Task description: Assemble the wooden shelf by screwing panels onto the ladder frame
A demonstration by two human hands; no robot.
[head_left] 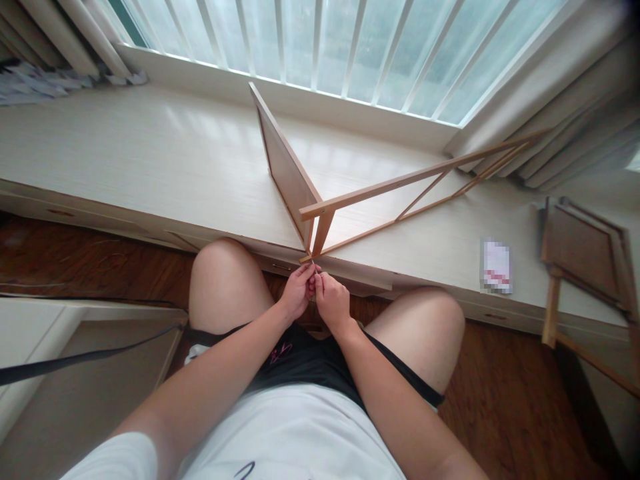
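Observation:
A light wooden frame piece (380, 187) with long slats lies on the pale window ledge (150, 167), joined at its near corner to an upright wooden panel (287, 170). Both my hands meet just below that corner, between my knees. My left hand (299, 291) is closed in a pinch. My right hand (331, 300) is closed too, fingertips against the left. A thin small metal item pokes up between the fingers toward the corner joint (313, 257); I cannot name it.
Another wooden framed panel (583, 257) leans at the right end of the ledge. A small white packet (496, 267) lies on the ledge. Vertical blinds (350, 47) cover the window behind. A pale board (75, 373) lies on the dark wood floor at left.

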